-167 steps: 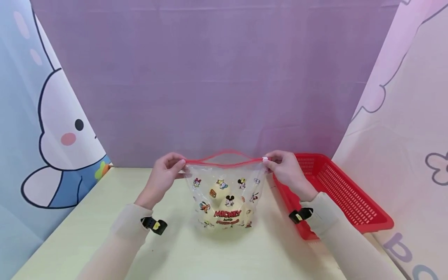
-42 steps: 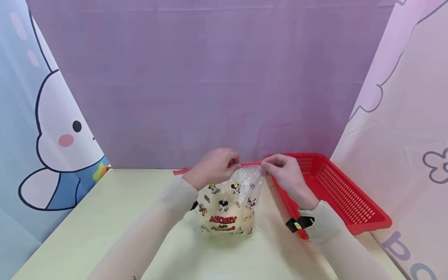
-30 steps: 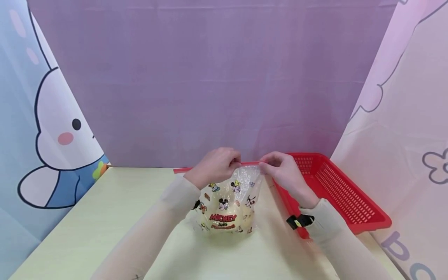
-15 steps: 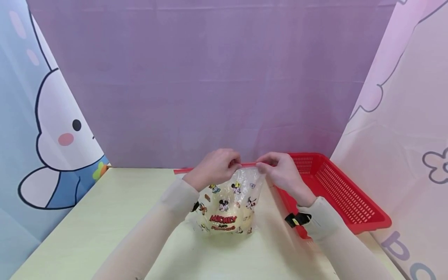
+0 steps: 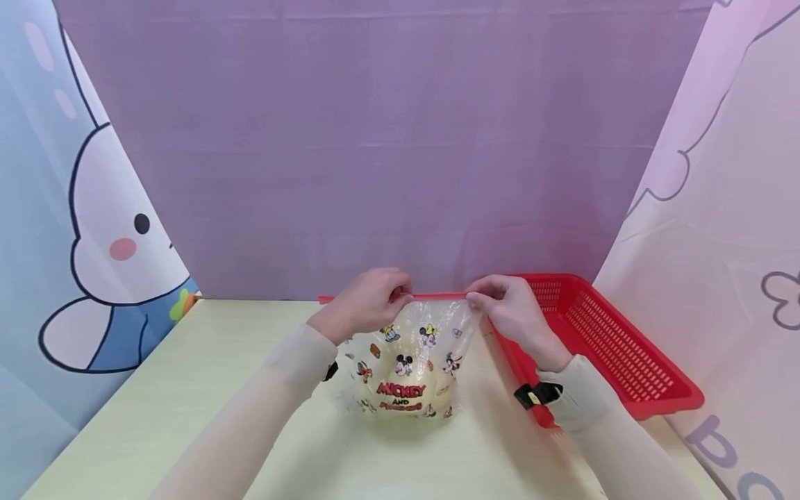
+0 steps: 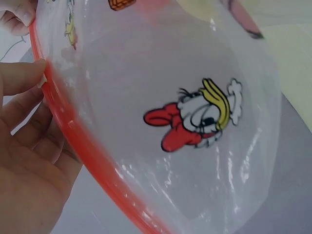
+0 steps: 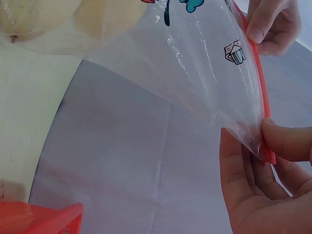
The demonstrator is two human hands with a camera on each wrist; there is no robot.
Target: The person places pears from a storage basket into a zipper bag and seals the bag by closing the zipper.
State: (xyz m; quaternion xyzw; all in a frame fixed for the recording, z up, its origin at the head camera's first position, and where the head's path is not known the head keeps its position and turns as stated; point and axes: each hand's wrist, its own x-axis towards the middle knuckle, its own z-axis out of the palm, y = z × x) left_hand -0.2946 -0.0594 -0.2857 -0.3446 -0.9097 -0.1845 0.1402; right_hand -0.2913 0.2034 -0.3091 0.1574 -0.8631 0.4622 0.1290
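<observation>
A clear zip bag (image 5: 400,375) with cartoon prints and a red zip strip (image 5: 437,296) stands upright on the table. Pale yellow, rounded things (image 7: 39,14) lie inside it, their kind unclear through the plastic. My left hand (image 5: 369,302) reaches across the bag's front and pinches the strip near its middle. In the left wrist view, a small white slider (image 6: 42,81) shows at the thumb tip. The bag's top right corner is pinched between thumb and fingers of my right hand (image 5: 515,316). Between the hands the strip runs straight.
A red perforated basket (image 5: 615,347) stands right of the bag, partly behind my right forearm. The pale yellow table (image 5: 162,403) meets a purple cloth backdrop (image 5: 387,153) behind. Printed cloths hang on both sides.
Earlier the bag's mouth gaped, with my left hand at its left corner and the white slider by my right hand. The mouth has drawn together; just now my left hand shifts slightly left.
</observation>
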